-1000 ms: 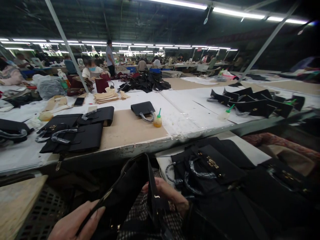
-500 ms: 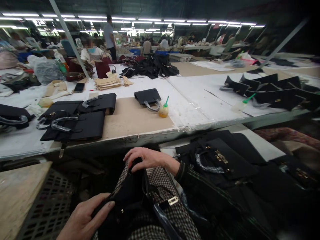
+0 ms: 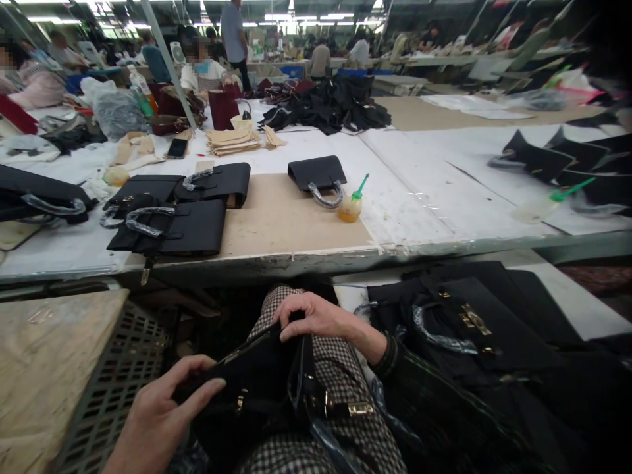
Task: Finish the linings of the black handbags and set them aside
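A black handbag (image 3: 257, 385) with gold fittings lies on my lap over checked trousers. My left hand (image 3: 158, 411) grips its near left edge, thumb on top. My right hand (image 3: 320, 317) curls over the bag's far top edge, fingers bent down onto it. A plastic-wrapped handle (image 3: 306, 395) and a gold buckle (image 3: 359, 409) show beside the bag on my right thigh.
A pile of black bags (image 3: 464, 322) lies to my right. On the worktable edge (image 3: 276, 263) sit more black bags (image 3: 172, 227), one small bag (image 3: 318, 174) and a glue bottle (image 3: 351, 207). A perforated crate (image 3: 113, 368) stands left. Other people work at the far tables.
The view has tilted down. The bag, held up open earlier, has been lowered flat onto my lap, and my right hand has come from inside it onto its far top edge.
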A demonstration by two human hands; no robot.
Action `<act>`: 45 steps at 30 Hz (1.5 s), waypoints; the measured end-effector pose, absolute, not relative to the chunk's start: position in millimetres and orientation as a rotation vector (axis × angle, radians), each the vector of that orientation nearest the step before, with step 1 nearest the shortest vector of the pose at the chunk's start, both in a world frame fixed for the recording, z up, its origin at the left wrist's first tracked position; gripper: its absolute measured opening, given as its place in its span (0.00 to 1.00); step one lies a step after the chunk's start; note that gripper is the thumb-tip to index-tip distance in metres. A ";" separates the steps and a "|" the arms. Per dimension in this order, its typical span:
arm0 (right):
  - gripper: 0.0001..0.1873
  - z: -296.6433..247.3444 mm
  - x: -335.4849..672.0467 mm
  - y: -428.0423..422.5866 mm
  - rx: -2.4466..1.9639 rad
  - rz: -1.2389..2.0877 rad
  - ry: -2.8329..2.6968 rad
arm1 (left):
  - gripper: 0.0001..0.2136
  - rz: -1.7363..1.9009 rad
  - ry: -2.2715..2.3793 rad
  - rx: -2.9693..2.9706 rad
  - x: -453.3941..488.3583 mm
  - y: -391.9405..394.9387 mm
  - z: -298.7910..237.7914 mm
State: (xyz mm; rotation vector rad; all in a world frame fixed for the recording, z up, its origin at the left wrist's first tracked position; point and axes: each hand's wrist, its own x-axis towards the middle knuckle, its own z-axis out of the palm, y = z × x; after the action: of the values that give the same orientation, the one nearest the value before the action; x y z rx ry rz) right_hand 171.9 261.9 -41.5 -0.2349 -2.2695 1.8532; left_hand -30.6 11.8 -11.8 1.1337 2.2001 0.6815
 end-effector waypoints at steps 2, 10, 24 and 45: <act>0.08 -42.8 177.2 257.3 -0.288 1.777 -2.272 | 0.18 0.725 2.219 1.212 -30.4 12.6 -16.8; 0.07 -53.4 183.2 246.0 -0.473 1.610 -2.234 | 0.14 0.729 2.162 1.295 -26.0 16.5 -23.6; 0.08 -60.7 186.8 234.2 -0.746 1.489 -2.155 | 0.10 0.913 2.057 1.255 -18.8 30.6 -24.4; 0.09 -60.4 192.2 224.0 -0.861 1.407 -2.064 | 0.19 0.841 1.800 0.771 -19.0 52.7 -24.3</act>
State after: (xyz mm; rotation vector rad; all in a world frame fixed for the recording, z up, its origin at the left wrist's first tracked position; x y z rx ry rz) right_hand 192.2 224.0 -60.4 -0.8609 -2.0638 1.4066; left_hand -19.0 52.7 -24.3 0.7713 1.8000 0.8413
